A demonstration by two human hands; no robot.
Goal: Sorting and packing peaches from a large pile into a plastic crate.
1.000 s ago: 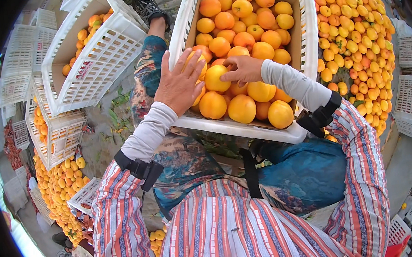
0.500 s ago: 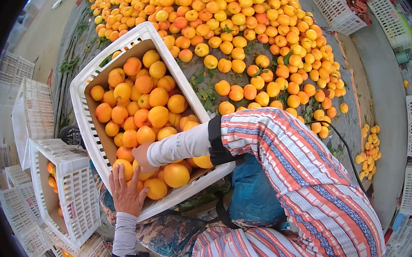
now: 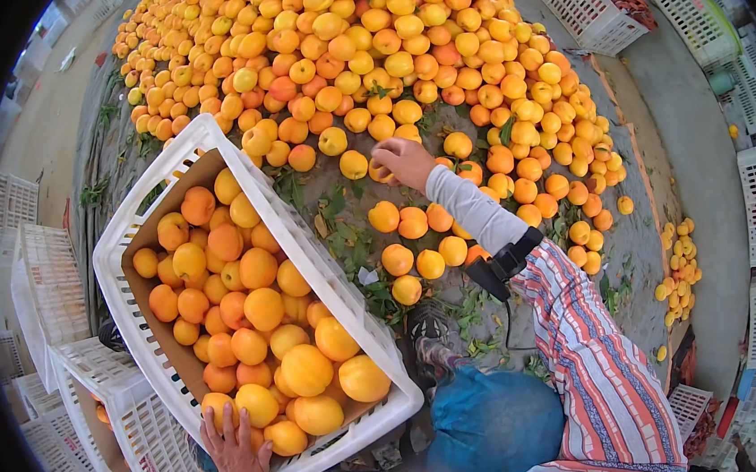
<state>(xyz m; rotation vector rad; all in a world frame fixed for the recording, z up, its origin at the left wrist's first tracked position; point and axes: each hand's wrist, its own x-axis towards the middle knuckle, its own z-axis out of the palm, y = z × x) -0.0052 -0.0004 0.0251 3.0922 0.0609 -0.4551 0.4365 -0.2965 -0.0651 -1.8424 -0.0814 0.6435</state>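
A white slatted plastic crate (image 3: 282, 222), lined with brown cardboard (image 3: 154, 323), leans in front of me, filled with round orange-yellow fruit that look like peaches (image 3: 264, 309). My left hand (image 3: 237, 448) lies over its near left corner, fingers spread on the fruit there. Beyond the crate's right side, my right hand (image 3: 405, 163) is at the near edge of a large heap of the same fruit (image 3: 379, 43). Its fingers curl round a peach (image 3: 379, 174), mostly hidden beneath them.
Loose peaches (image 3: 413, 222) and green leaves (image 3: 337, 226) lie on grey ground sheeting between heap and crate. White crates (image 3: 158, 444) stand stacked at left. More crates (image 3: 582, 2) line the right side, near a small fruit pile (image 3: 676, 273). My shoe (image 3: 428, 323) is beside the crate.
My right hand has left the fruit in the crate and reached out to the heap. My left hand stays at the crate's near corner. The view has shifted, so the crate appears lower and further left.
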